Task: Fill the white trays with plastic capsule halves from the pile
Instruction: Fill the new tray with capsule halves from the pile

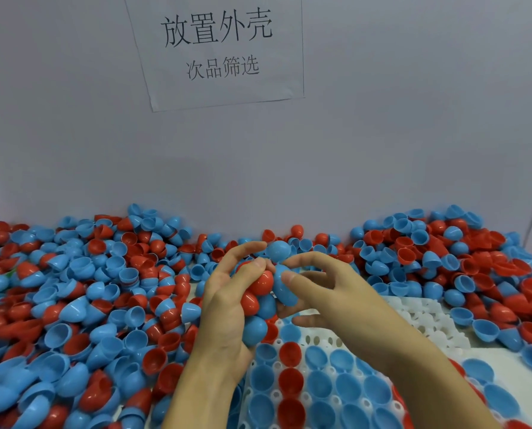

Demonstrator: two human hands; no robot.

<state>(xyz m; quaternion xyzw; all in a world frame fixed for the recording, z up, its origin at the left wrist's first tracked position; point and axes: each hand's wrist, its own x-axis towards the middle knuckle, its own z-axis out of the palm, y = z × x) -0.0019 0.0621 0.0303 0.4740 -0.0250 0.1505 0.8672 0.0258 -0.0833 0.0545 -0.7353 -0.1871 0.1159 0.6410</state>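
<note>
Red and blue halves clutched in curled left hand; right hand pinches one blue half between thumb and fingers, above tray.

Your left hand is raised mid-scene, palm turned right, fingers curled round a clutch of capsule halves, fingertips pointing far and up. Your left forearm runs in from the near edge. Your right hand meets it from the right, thumb and forefinger pinching a blue half; the other fingers are loosely bent. Your right forearm slants in from the near right corner.
</note>
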